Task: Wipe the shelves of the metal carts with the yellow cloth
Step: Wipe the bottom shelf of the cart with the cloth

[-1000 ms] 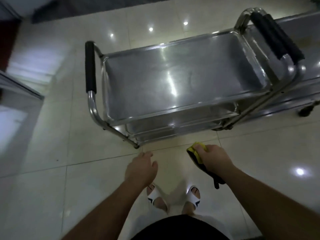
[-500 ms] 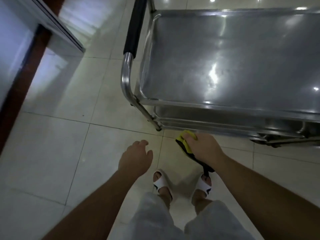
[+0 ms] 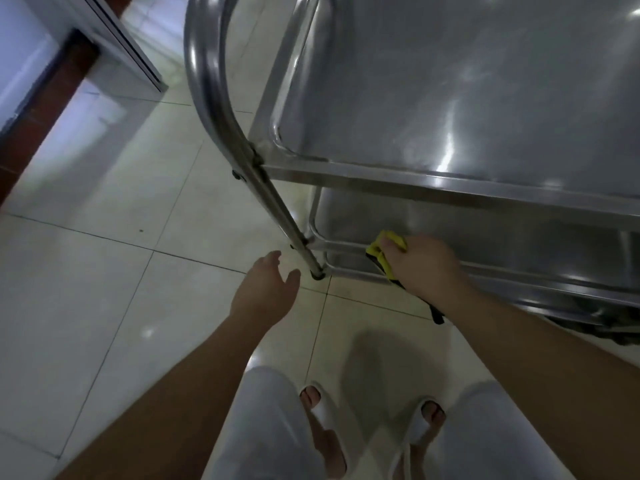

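Head view, looking steeply down at a metal cart point(image 3: 450, 188) on pale floor tiles point(image 3: 104, 271). Top shelf point(image 3: 450, 98) fills upper right of frame, bare steel with light glare. Lower shelf point(image 3: 467, 233) visible under its front rim, partly shadowed. Curved tubular handle frame point(image 3: 211, 91) runs down the cart's left end to a leg point(image 3: 294, 233) ending at the floor. Right hand point(image 3: 420, 268) closed around the yellow cloth point(image 3: 382, 252), thumb pressed on top; the cloth sits at the front left rim of the lower shelf, touching or just over the edge, cannot tell which. A dark underside or strap of the cloth point(image 3: 437, 315) hangs below the wrist. Left hand point(image 3: 266, 292) empty, fingers loosely spread, hovering above the floor just beside the base of the cart leg, not touching it. Below: light-coloured shorts point(image 3: 270, 427) and two feet in white slide sandals point(image 3: 322, 410) standing near the cart. Upper left: a wall corner with dark red-brown skirting point(image 3: 38, 119) and a grey-framed panel point(image 3: 117, 39).
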`<state>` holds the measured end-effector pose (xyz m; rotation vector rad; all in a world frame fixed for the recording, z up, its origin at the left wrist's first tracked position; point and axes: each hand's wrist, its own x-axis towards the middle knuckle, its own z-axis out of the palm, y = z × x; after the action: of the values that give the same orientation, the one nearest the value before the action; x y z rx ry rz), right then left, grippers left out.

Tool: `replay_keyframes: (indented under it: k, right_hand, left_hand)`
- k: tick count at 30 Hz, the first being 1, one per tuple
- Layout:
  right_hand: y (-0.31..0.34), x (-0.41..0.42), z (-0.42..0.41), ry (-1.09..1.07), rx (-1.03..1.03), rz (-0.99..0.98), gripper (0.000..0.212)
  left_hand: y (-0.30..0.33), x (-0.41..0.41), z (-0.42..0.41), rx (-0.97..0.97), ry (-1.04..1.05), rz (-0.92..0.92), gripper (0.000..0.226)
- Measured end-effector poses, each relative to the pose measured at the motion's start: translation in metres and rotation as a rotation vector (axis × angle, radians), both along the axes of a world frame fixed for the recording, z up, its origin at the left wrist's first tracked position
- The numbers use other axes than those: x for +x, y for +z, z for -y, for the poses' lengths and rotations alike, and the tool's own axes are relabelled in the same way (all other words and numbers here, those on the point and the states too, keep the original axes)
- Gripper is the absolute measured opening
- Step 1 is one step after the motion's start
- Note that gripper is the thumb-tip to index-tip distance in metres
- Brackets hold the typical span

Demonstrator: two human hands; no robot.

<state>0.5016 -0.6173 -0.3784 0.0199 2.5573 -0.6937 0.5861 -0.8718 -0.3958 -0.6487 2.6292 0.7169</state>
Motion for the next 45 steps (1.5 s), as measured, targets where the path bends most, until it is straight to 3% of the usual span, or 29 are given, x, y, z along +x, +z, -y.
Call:
replay_keyframes:
  k: [4, 13, 18, 21, 23, 25, 31, 45]
  right_hand:
    - [-0.027, -0.029, 0.015, 0.044, 0.007, -0.047, 0.063]
    - [-0.066, -0.075, 0.056, 0.084, -0.041, -0.330, 0.066]
    - [-0.082, -0.060, 0.085, 0.165, 0.025, -0.558, 0.057]
    - [-0.116, -0.035, 0.105, 0.320, 0.021, -0.659, 0.037]
    - [-0.137, -0.022, 0.110, 0.496, 0.074, -0.648, 0.039]
    - [-0.146, -0.019, 0.109, 0.571, 0.105, -0.603, 0.062]
    - [-0.148, -0.056, 0.118, 0.688, 0.137, -0.487, 0.059]
    - [-0.146, -0.259, 0.143, 0.294, 0.223, -0.416, 0.063]
  left_hand:
    - [-0.027, -0.024, 0.016, 0.097, 0.052, -0.216, 0.070]
    - [-0.063, -0.051, 0.011, 0.254, 0.174, -0.589, 0.019]
    - [-0.077, -0.052, 0.006, 0.289, 0.189, -0.745, 0.011]
    - [-0.085, -0.053, 0.002, 0.309, 0.219, -0.815, 0.013]
    - [-0.088, -0.052, 0.002, 0.316, 0.224, -0.844, 0.015]
    - [-0.092, -0.053, 0.002, 0.315, 0.227, -0.868, 0.016]
    - [-0.101, -0.057, -0.006, 0.282, 0.252, -0.946, 0.013]
    - [-0.106, -0.059, -0.002, 0.186, 0.185, -0.995, 0.018]
